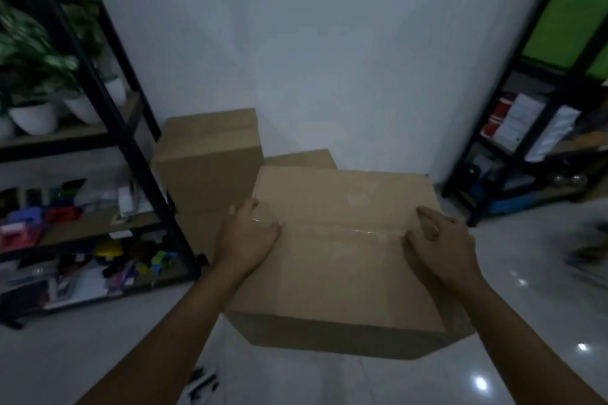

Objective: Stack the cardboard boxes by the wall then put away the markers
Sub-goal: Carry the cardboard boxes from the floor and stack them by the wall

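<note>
A large taped cardboard box [342,260] fills the middle of the view, held up off the white floor. My left hand [250,237] grips its left side and my right hand [441,240] grips its right side, thumbs on the top face. Behind it, by the white wall, a tall cardboard box [210,158] stands on another one, next to the left shelf. A lower box [302,158] peeks out just behind the held box. Dark marker-like objects [204,385] lie on the floor under my left forearm, too blurred to identify.
A black shelf rack [131,148] on the left holds potted plants [33,76] and mixed small items. Another black rack [533,128] on the right carries green bins, papers and containers. Glossy white floor [526,306] lies around the boxes.
</note>
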